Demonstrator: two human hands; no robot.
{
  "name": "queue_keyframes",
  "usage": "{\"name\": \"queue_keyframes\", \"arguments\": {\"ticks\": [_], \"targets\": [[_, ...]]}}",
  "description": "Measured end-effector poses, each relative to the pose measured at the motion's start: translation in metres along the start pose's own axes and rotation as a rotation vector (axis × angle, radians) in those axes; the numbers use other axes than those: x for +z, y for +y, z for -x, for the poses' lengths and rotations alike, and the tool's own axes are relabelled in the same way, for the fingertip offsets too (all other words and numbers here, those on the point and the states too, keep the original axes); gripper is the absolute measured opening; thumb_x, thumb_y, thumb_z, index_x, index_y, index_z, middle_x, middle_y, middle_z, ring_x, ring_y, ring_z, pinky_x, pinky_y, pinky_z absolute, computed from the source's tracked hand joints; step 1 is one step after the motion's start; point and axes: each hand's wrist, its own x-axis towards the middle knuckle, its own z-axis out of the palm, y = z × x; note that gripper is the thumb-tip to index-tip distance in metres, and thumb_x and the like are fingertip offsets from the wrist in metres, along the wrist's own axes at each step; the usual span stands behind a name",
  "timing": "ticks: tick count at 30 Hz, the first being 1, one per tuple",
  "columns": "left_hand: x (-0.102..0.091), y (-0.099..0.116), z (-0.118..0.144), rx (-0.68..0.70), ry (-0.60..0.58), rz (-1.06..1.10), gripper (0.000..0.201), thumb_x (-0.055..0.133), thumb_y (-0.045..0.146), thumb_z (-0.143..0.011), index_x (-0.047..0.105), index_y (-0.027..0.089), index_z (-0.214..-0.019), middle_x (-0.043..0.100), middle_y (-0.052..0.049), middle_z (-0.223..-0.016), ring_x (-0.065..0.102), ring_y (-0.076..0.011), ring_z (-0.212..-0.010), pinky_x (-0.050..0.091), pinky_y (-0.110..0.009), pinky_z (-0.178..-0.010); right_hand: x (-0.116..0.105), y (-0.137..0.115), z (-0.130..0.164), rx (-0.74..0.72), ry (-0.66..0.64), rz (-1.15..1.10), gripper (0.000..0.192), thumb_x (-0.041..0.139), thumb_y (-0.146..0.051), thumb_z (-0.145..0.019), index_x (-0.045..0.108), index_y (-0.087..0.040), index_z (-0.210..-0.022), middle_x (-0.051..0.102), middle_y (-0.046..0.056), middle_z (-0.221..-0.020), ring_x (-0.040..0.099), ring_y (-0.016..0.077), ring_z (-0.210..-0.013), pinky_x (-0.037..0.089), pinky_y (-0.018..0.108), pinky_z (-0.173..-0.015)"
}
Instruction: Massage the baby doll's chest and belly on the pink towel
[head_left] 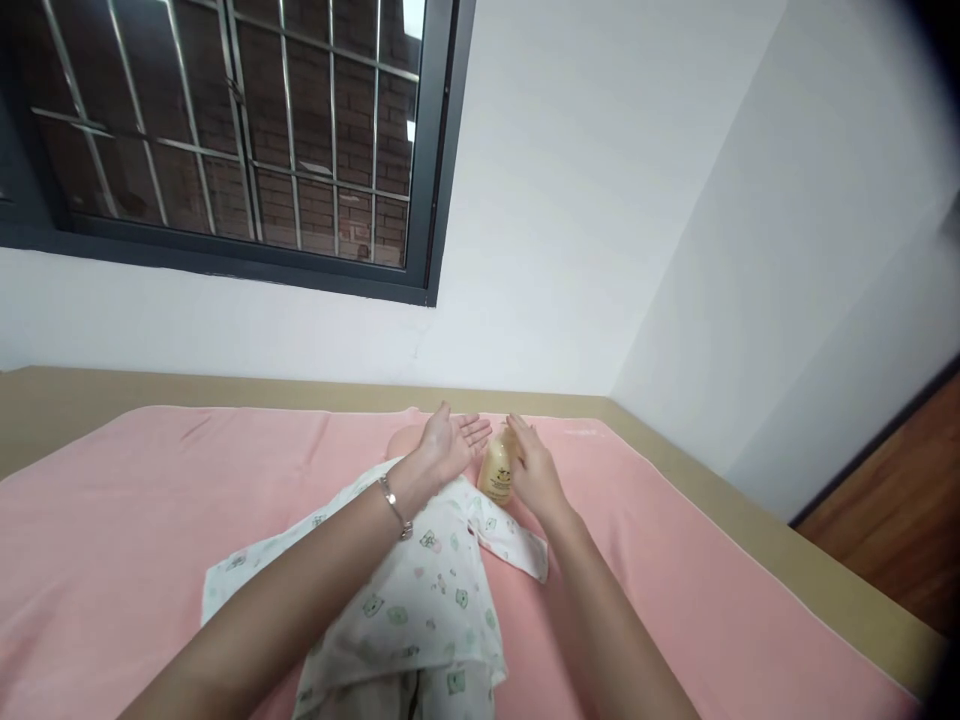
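My left hand [448,445] is stretched out palm up, with nothing on it that I can see. Its fingertips point toward the top of a pale yellow pump bottle [496,468], which stands upright with dark print on its front. At the bottle's upper right side is my right hand [532,465], its fingers extended over the top and hiding most of the pump. Below the hands lies a small white baby outfit [442,570] with a green and pink print, sleeves spread. A rounded pinkish shape [403,441], like a doll's head, shows at its neck, partly covered by my left hand.
A pink sheet [135,530] covers the padded surface beneath everything, with a tan edge [517,402] running along the back and right side. White walls [555,200] rise behind it. A barred window [247,130] is at upper left, and brown wood [900,500] shows at far right.
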Motion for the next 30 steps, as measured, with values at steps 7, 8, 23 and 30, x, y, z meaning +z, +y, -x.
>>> {"name": "queue_keyframes", "arguments": {"ticks": [7, 8, 23, 30], "targets": [[0.013, -0.009, -0.015, -0.053, 0.113, 0.114, 0.069, 0.024, 0.049, -0.097, 0.031, -0.005, -0.141, 0.045, -0.031, -0.137, 0.053, -0.0281, -0.124, 0.053, -0.032, -0.093, 0.014, 0.002, -0.009, -0.039, 0.001, 0.442, 0.056, 0.042, -0.010, -0.078, 0.056, -0.015, -0.132, 0.056, 0.012, -0.134, 0.046, 0.0258, -0.129, 0.036, 0.043, -0.110], [0.014, -0.011, -0.014, -0.052, 0.115, 0.113, 0.069, 0.026, 0.048, -0.097, 0.031, -0.005, -0.141, 0.046, -0.030, -0.136, 0.053, -0.0281, -0.124, 0.053, -0.032, -0.094, 0.015, 0.000, -0.013, -0.025, 0.012, 0.489, 0.054, 0.041, -0.010, -0.078, 0.058, -0.017, -0.129, 0.059, 0.011, -0.129, 0.049, 0.0254, -0.125, 0.038, 0.041, -0.107], [-0.004, -0.009, 0.048, -0.083, 0.212, 0.118, 0.066, 0.030, 0.048, -0.093, 0.038, 0.002, -0.139, 0.047, -0.026, -0.139, 0.052, -0.0260, -0.125, 0.050, -0.033, -0.092, 0.031, -0.033, -0.005, -0.029, -0.182, 0.922, 0.059, 0.044, -0.005, -0.077, 0.051, -0.009, -0.135, 0.051, 0.017, -0.139, 0.041, 0.0278, -0.133, 0.032, 0.037, -0.110], [-0.036, -0.002, 0.115, -0.055, 0.257, 0.097, 0.060, 0.038, 0.049, -0.087, 0.050, 0.007, -0.128, 0.057, -0.022, -0.128, 0.056, -0.0284, -0.120, 0.049, -0.036, -0.089, 0.035, -0.039, -0.008, -0.025, -0.283, 1.021, 0.060, 0.038, 0.000, -0.076, 0.056, -0.013, -0.132, 0.055, 0.013, -0.136, 0.048, 0.0238, -0.129, 0.038, 0.032, -0.106]]}}
